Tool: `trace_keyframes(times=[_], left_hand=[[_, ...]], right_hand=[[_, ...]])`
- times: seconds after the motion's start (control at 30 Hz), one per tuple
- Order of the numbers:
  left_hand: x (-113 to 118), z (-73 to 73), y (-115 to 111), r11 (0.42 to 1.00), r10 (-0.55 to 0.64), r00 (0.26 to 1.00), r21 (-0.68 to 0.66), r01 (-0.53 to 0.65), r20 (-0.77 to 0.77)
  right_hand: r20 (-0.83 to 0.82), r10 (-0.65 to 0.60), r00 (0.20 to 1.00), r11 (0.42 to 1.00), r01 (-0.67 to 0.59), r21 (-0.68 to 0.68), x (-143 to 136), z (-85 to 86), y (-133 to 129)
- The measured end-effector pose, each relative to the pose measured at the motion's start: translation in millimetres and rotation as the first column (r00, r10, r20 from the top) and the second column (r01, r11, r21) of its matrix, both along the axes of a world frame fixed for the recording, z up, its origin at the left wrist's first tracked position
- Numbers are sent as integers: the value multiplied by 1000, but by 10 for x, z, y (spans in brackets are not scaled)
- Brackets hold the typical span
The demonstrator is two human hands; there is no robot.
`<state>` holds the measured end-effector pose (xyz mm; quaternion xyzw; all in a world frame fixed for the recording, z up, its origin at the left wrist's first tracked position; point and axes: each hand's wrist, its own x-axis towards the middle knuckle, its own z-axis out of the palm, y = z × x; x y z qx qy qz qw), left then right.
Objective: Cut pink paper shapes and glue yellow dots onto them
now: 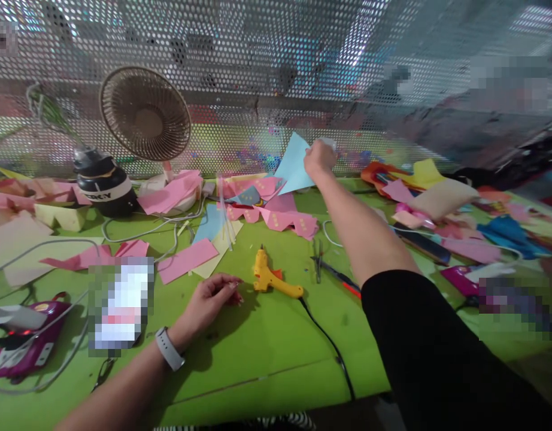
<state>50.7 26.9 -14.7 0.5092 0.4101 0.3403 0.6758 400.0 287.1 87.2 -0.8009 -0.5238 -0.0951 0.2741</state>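
My right hand reaches to the far side of the table, its fingers closed on the edge of a light-blue paper sheet that stands tilted upright. Something whitish shows behind those fingers, too hidden to name. Nearer, my left hand rests low over the green tabletop with fingers curled together; whatever they may hold cannot be made out. Just right of it lies a yellow glue gun, its nozzle pointing away. Pink folded paper pieces with yellow dots lie below the blue sheet.
Tweezers and a red-and-black tool lie beneath my right forearm. A fan and a black jar stand back left. A phone, cables and a purple power strip lie left. Perforated metal borders the back.
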Motion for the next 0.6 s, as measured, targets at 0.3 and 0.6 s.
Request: trace_keyframes(times=[0.3,0.6], left_hand=[[9,-31,26,999,17,1000,44,-17,-2],[-27,-58,36,935,136,991,332,-128,1]], right_hand=[[42,-71,997,997,69,45,1,734,-450],[345,133,929,879,-272,392,-51,1222,-1277]])
